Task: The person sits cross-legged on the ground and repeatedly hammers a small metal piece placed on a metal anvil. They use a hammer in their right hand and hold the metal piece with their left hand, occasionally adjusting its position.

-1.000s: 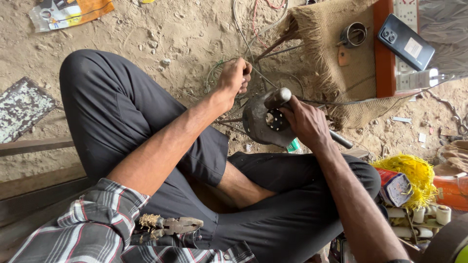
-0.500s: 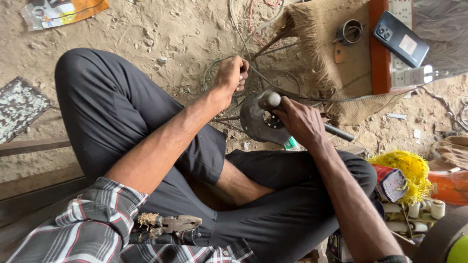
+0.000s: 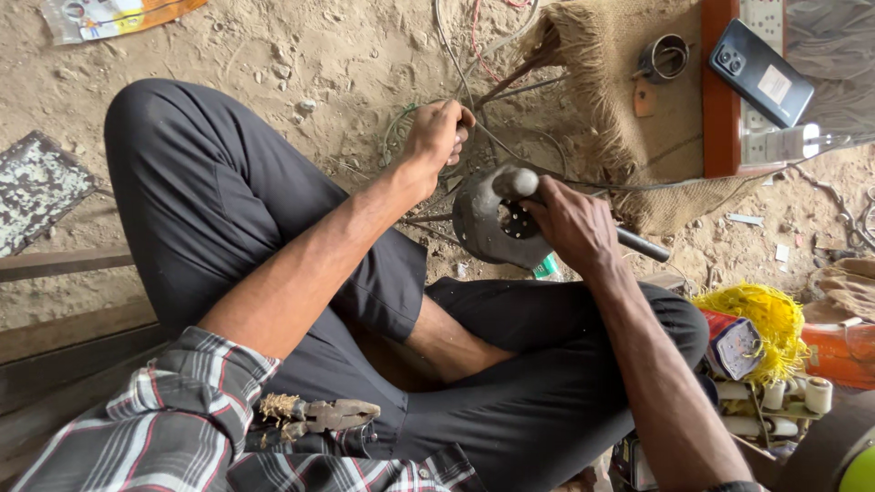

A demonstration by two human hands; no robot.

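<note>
I sit cross-legged on sandy ground in dark trousers. My right hand grips a round grey metal motor part with a perforated centre and a shaft end sticking up. A dark rod pokes out past my wrist. My left hand is closed around thin wires that run from the part toward the top of the view. Worn pliers rest on my lap by my plaid sleeve.
A burlap mat lies ahead with a small metal cup. A dark phone rests on a red-edged board. Yellow fibre bundle, a small box and white tape rolls sit at right. A patterned tile lies left.
The view has shifted slightly. My right hand has turned on the motor part, covering more of its face; my left hand stays closed on the wires.
</note>
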